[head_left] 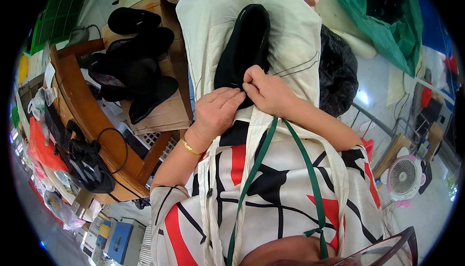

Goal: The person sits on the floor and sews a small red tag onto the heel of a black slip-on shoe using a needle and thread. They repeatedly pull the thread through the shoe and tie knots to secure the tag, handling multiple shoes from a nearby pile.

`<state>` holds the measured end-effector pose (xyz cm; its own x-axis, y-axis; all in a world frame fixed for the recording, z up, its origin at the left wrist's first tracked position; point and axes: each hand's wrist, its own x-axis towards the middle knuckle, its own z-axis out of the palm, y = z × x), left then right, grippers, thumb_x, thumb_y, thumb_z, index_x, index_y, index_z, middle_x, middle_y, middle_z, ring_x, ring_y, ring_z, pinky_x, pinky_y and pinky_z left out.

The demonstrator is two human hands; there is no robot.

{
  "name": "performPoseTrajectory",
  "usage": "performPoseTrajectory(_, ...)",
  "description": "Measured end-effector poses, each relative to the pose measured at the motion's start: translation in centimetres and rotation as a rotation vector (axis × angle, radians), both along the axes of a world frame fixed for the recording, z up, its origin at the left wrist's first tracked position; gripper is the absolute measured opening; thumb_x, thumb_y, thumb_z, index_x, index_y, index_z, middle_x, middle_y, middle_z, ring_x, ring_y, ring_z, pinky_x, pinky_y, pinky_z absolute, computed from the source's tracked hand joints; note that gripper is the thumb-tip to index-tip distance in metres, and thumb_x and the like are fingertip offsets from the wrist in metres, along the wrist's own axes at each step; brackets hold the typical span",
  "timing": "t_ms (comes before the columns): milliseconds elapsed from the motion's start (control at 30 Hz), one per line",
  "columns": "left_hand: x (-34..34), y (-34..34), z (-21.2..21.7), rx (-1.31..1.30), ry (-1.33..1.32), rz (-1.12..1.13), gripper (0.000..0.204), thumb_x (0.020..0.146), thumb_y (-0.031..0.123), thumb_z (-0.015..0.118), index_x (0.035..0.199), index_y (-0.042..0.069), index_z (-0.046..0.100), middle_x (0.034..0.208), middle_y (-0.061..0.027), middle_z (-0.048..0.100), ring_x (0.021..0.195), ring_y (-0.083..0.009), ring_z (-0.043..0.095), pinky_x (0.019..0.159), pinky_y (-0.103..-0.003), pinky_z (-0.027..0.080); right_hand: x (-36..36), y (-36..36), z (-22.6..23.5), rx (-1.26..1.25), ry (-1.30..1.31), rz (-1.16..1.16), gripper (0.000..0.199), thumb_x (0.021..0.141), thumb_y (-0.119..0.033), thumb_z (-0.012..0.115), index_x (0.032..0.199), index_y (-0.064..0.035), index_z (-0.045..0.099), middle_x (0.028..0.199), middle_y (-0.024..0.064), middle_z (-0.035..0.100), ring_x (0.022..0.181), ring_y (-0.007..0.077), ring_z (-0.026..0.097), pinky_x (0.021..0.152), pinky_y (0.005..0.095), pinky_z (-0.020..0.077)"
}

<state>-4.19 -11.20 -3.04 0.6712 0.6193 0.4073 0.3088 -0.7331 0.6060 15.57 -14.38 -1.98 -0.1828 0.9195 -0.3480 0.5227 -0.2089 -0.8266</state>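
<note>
A black cloth shoe [228,62] lies on a white cloth [203,28] spread over my lap, its opening toward the far side. My left hand [219,112] grips the near end of the shoe, fingers bent over the black fabric. Right beside it, my right hand [268,91] pinches with thumb and forefinger at the shoe's near edge; whatever is between those fingertips is hidden. Dark thread [302,65] trails in loops over the cloth, just beyond my right hand. The fingertips of both hands nearly meet.
On the left, several black shoes [133,67] lie on a cardboard box [167,113] by a wooden frame [80,106] holding a black bag [87,162]. To the right are a black plastic bag [338,72], a green sack [404,43] and a white-and-pink fan [403,175].
</note>
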Motion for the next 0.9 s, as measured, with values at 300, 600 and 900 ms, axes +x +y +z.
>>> performPoseTrajectory(300, -0.1, 0.2, 1.1, 0.136, 0.105, -0.015, 0.027, 0.070, 0.005, 0.067, 0.097, 0.005, 0.071, 0.096, -0.0086, 0.070, 0.088, -0.0241, 0.069, 0.071, -0.032, 0.058, 1.5, 1.6, 1.4, 0.242, -0.143, 0.104, 0.013, 0.092, -0.018, 0.061, 0.101, -0.0089, 0.060, 0.081, 0.0101, 0.063, 0.073, 0.0336, 0.063, 0.062, 0.0436, 0.0483)
performPoseTrajectory(600, -0.3, 0.3, 0.9, 0.252, 0.052, -0.034, 0.036, 0.068, 0.006, 0.068, 0.104, 0.007, 0.073, 0.098, -0.0056, 0.066, 0.083, -0.0243, 0.065, 0.069, -0.033, 0.056, 0.8, 3.6, 2.4, 0.120, -0.162, 0.266, 0.010, 0.088, -0.019, 0.067, 0.094, -0.0114, 0.066, 0.092, 0.0083, 0.053, 0.080, 0.0289, 0.061, 0.069, 0.0412, 0.0490)
performPoseTrajectory(900, 0.3, 0.9, 0.6, 0.053, 0.064, -0.031, 0.027, 0.069, 0.002, 0.074, 0.094, 0.008, 0.067, 0.090, -0.0060, 0.065, 0.076, -0.0245, 0.063, 0.064, -0.035, 0.052, -0.8, 6.5, -0.7, 0.441, 0.162, -0.288, 0.009, 0.095, -0.015, 0.059, 0.093, -0.0084, 0.053, 0.080, 0.0080, 0.059, 0.066, 0.0222, 0.062, 0.054, 0.0343, 0.0491)
